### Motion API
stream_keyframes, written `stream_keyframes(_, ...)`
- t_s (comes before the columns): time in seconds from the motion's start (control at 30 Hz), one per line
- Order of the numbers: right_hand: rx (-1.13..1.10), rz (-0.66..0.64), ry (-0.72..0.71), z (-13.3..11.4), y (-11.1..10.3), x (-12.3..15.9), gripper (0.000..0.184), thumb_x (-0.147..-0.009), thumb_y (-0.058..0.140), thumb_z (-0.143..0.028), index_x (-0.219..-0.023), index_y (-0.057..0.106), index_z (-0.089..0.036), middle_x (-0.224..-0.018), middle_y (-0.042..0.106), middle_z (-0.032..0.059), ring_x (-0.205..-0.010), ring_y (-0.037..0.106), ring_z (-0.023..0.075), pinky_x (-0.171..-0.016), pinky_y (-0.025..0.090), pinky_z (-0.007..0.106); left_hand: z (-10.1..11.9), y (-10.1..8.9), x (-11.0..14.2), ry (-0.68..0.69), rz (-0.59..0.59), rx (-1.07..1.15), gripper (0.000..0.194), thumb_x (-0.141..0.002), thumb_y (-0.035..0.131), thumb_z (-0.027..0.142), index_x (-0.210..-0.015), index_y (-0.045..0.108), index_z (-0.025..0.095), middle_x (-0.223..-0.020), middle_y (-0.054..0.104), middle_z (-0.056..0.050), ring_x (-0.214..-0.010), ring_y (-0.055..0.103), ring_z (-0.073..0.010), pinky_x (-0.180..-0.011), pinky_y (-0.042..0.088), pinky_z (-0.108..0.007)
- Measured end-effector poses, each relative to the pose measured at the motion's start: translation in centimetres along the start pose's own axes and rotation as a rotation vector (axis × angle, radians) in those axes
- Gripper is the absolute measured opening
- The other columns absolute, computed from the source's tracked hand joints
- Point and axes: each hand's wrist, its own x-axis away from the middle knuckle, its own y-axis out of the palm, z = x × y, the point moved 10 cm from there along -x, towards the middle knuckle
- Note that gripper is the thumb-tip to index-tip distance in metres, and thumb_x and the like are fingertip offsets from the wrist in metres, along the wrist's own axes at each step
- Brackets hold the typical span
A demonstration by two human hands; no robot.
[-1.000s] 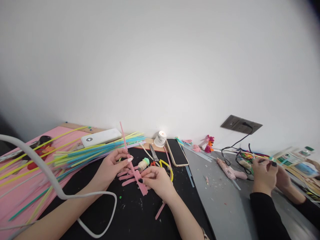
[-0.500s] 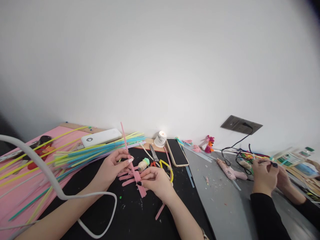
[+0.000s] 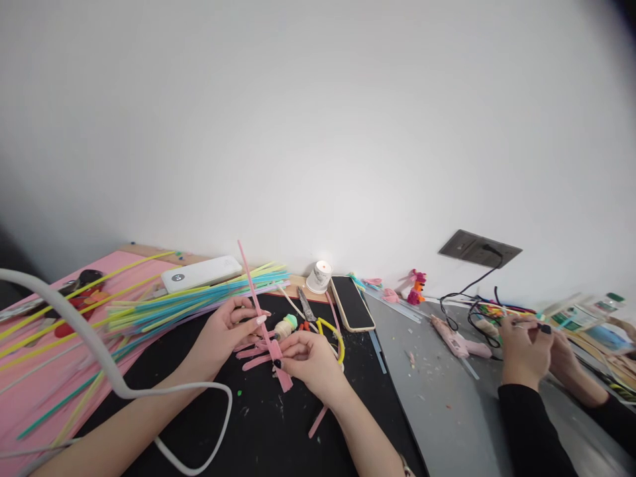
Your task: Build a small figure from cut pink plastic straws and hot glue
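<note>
My left hand [image 3: 237,326] pinches a long pink pipe cleaner [image 3: 251,281], whose free end points up towards the wall. My right hand [image 3: 312,364] closes thumb and finger on the wider, flat pink piece at its lower end [image 3: 284,379]. Several short pink pipe cleaner pieces [image 3: 256,362] lie just under my hands on the black mat [image 3: 258,430]. Behind my right hand are a cream and green roll [image 3: 287,326], a yellow pipe cleaner loop [image 3: 340,341] and pliers [image 3: 306,306] with red handles, partly covered.
A bundle of coloured pipe cleaners [image 3: 199,301] and a white power bank [image 3: 201,273] lie left. A white cable [image 3: 99,338] arcs across my left forearm. Behind stand a paper cup [image 3: 318,276] and a phone [image 3: 352,305]. Rightward are a glue gun [image 3: 457,341] and a co-worker's hands [image 3: 529,351].
The pink pipe cleaner's upper end has tipped slightly left, and its lower end has shifted slightly right. Both hands keep their grip and have barely moved.
</note>
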Motion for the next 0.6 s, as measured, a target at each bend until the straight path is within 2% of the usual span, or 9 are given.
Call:
stream_keyframes(0.13,0.011,0.073,-0.047,-0.6,-0.6,0.1,0.007,-0.065,0.073,-0.025,-0.067,0.067,-0.029,-0.057,0.069,-0.0003,-0.052,0.067,0.0143,-0.047,0.05,0.021,-0.9,0.9,0.1,-0.053,-0.101,-0.067,0.038,-0.062,0.077,0.029,-0.091,0.054,0.02,-0.087,0.074,-0.004,-0.066,0.068,-0.0166,-0.059,0.055,-0.025)
stream_keyframes(0.3,-0.075,-0.052,0.07,0.2,-0.2,-0.2,0.007,-0.064,0.073,-0.026,-0.068,0.067,-0.029,-0.063,0.07,0.0011,-0.059,0.068,0.0162,-0.05,0.051,0.024,-1.3,2.1,0.8,-0.04,-0.21,-0.252,0.033,-0.068,0.072,0.032,-0.096,0.063,0.018,-0.073,0.075,-0.003,-0.067,0.069,-0.0189,-0.061,0.053,-0.025)
stream_keyframes(0.37,-0.119,-0.1,0.139,0.6,0.0,-0.3,0.009,-0.062,0.074,-0.026,-0.068,0.067,-0.026,-0.064,0.07,0.001,-0.061,0.068,0.0172,-0.053,0.051,0.025,-1.2,2.5,1.1,-0.026,-0.227,-0.26,0.032,-0.067,0.072,0.031,-0.095,0.064,0.019,-0.072,0.075,-0.003,-0.065,0.068,-0.0195,-0.054,0.051,-0.024)
stream_keyframes(0.47,-0.155,-0.129,0.189,0.8,0.3,-0.3,0.015,-0.06,0.075,-0.027,-0.069,0.066,-0.021,-0.064,0.069,0.0005,-0.061,0.067,0.0178,-0.055,0.051,0.027,-1.4,3.1,1.4,-0.048,-0.261,-0.227,0.027,-0.065,0.073,0.031,-0.088,0.066,0.019,-0.071,0.074,-0.004,-0.061,0.067,-0.021,-0.042,0.043,-0.022)
stream_keyframes(0.6,-0.195,-0.126,0.21,0.5,0.6,-0.2,0.015,-0.058,0.074,-0.024,-0.067,0.065,-0.017,-0.061,0.068,-0.0004,-0.056,0.064,0.0144,-0.054,0.048,0.024,-1.4,3.6,1.5,-0.043,-0.293,-0.2,0.017,-0.064,0.074,0.027,-0.075,0.066,0.017,-0.063,0.071,-0.003,-0.052,0.062,-0.0173,-0.04,0.038,-0.02)
